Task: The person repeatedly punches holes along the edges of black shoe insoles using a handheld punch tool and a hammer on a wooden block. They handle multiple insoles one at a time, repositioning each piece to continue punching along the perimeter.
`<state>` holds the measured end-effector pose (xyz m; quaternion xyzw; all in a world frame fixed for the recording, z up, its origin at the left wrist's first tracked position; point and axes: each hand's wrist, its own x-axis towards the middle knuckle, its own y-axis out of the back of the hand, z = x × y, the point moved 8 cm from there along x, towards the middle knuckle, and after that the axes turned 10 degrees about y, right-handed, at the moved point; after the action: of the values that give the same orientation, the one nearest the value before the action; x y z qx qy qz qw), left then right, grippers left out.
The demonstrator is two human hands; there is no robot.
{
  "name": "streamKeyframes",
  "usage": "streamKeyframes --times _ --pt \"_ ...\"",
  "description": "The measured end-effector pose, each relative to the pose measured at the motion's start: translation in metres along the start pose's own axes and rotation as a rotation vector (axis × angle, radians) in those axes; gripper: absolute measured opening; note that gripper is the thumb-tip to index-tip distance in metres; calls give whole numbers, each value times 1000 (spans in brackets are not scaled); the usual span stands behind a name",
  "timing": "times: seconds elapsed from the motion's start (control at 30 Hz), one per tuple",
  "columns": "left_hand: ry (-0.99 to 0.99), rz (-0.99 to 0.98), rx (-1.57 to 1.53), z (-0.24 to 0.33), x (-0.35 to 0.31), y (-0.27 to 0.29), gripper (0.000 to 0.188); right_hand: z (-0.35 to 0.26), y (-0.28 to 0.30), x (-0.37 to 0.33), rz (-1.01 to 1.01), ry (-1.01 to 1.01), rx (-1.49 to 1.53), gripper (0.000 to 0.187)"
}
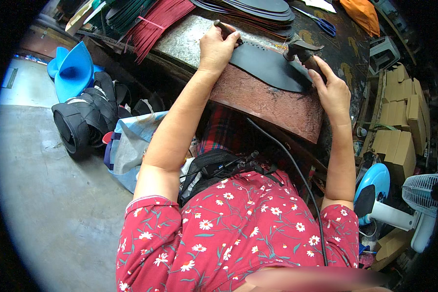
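Observation:
A black sole-shaped sheet (270,68) lies flat on a reddish-brown board (263,100) at the table's near edge. Small holes run along its far left edge. My left hand (218,48) is closed around a dark punch-like rod (222,27), whose lower tip meets the sheet's left end near those holes. Gripped by its dark handle, a hammer (301,48) is in my right hand (332,90). The hammer's head is over the sheet's right part; I cannot tell if it touches. The fingers of my right hand partly cover the handle.
Stacked black sole sheets (258,12) and a bundle of red strips (155,27) lie at the back. Blue-handled scissors (321,23) rest far right. Cardboard boxes (396,112) and a fan (418,194) stand right. Black rolled material (85,117) sits on the floor, left.

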<state>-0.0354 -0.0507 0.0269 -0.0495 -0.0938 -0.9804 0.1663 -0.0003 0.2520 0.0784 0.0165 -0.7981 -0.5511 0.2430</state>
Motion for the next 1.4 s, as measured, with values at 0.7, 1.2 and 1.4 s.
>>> streamKeyframes --times 0.7,1.2,1.4 --pt "46 -17 -239 -2 0 -10 8 -23 17 9 201 146 150 39" --pt "55 17 -112 6 -6 -23 9 -32 15 4 211 170 149 40" --pt "-60 -76 90 7 0 -28 15 -28 69 3 367 219 463 42"
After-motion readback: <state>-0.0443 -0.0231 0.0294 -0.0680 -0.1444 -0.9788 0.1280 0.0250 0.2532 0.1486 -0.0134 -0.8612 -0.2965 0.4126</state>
